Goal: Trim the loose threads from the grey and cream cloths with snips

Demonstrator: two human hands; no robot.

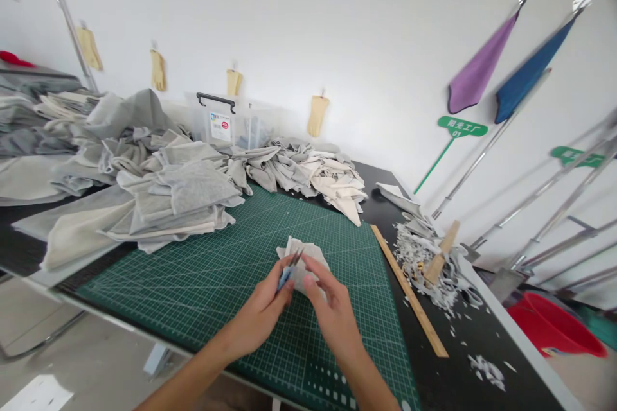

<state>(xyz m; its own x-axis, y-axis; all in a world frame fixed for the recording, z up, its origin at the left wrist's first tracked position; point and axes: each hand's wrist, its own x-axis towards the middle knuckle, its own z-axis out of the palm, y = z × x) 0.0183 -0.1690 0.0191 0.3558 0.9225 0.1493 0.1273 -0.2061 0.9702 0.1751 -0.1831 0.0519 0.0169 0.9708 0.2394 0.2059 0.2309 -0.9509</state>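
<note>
My left hand (265, 308) is closed around a small pair of thread snips (286, 273) with blue grips and dark blades pointing up and away. Close beside the blades, my right hand (333, 300) has its fingers bent around a small piece of pale grey cloth (315, 255). The cloth lies partly behind both hands, above the green cutting mat (231, 279). Exactly where the blades meet the cloth is hidden by the fingers.
Piles of grey cloth (178, 189) cover the left and back of the table, near a clear plastic box (212, 122). A wooden ruler (409, 295) lies along the mat's right edge. Beyond it are cloth scraps (436, 270) and a red bucket (554, 327).
</note>
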